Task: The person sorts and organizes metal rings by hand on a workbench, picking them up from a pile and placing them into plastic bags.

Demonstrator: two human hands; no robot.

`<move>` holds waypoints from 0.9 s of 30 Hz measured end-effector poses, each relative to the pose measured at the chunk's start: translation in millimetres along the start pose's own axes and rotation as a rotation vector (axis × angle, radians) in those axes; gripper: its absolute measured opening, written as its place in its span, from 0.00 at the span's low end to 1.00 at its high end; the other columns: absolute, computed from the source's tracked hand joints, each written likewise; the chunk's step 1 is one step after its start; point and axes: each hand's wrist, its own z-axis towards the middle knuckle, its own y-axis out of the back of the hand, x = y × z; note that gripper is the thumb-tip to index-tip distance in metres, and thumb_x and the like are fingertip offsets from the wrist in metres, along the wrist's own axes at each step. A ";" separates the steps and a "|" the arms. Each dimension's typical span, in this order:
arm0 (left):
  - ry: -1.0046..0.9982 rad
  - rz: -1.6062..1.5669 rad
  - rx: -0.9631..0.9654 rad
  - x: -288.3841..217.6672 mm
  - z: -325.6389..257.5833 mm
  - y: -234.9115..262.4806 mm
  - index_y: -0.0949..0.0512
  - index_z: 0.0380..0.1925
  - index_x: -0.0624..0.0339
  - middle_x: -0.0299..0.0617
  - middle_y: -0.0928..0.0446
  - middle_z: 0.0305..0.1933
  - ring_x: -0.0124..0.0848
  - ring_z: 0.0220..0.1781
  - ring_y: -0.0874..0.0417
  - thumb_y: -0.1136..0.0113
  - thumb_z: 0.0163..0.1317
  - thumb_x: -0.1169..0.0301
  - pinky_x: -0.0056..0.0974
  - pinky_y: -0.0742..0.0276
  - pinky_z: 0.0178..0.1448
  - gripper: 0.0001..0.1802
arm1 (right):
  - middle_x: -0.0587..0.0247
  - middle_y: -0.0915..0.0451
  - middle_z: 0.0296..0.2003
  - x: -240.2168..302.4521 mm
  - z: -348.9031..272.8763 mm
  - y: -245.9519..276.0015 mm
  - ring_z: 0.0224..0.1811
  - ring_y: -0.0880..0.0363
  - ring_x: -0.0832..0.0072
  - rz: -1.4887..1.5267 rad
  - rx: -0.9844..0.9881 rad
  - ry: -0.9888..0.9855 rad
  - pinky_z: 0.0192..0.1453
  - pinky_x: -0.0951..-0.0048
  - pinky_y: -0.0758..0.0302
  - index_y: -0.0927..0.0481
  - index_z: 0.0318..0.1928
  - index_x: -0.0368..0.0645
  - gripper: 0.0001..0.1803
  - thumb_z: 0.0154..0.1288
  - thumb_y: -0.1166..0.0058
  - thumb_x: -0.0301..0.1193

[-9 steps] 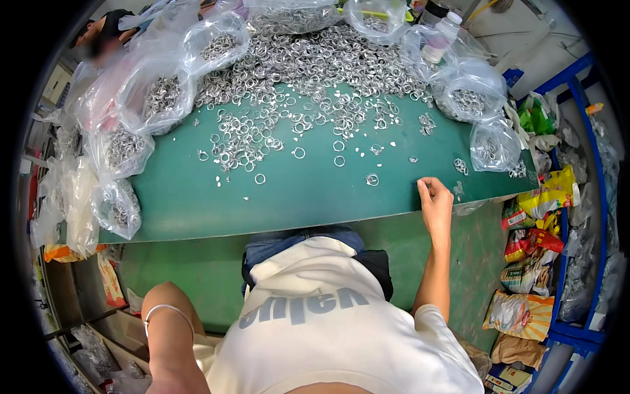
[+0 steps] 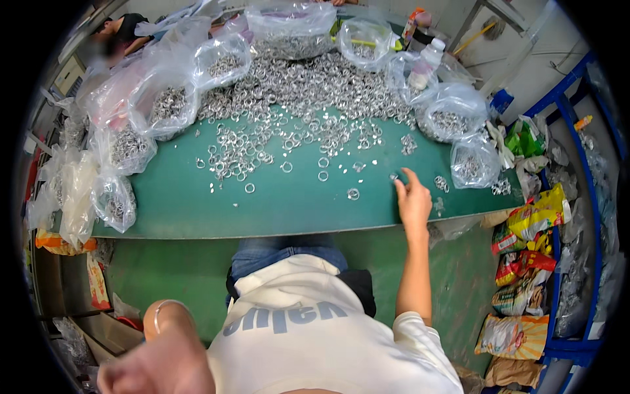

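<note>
My right hand (image 2: 414, 202) is over the front right part of the green table (image 2: 295, 210), thumb and forefinger spread apart. A small metal ring (image 2: 394, 176) lies beside its thumb and fingertips. Blurred by motion, my left hand (image 2: 161, 364) is raised at the lower left, away from the table; its fingers cannot be made out. A single ring (image 2: 353, 194) rests left of my right hand, and a little cluster of rings (image 2: 441, 184) lies to its right. Loose rings (image 2: 239, 148) with small pale bits are scattered farther back.
A large heap of rings (image 2: 308, 82) covers the table's back. Clear plastic bags of rings (image 2: 474, 164) line both sides. A white bottle (image 2: 426, 64) stands at the back right. Blue shelving (image 2: 558, 262) and colourful packages (image 2: 512, 335) flank the right. Another person (image 2: 125, 29) is at the far left.
My right hand has gone from a pinch to spread fingers and reached slightly forward, close to the small ring. My left hand has come up into view at the lower left. The view has shifted.
</note>
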 end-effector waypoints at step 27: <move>1.437 -0.233 1.300 21.9 -254.5 -86.9 0.33 0.54 0.62 0.45 0.32 0.50 0.41 0.51 0.29 0.40 0.57 0.74 0.41 0.31 0.53 0.24 | 0.65 0.33 0.29 -5.8 55.1 4.1 0.30 0.37 0.77 1.906 0.613 -0.786 0.24 0.81 0.40 0.28 0.46 0.37 0.18 0.72 0.59 0.41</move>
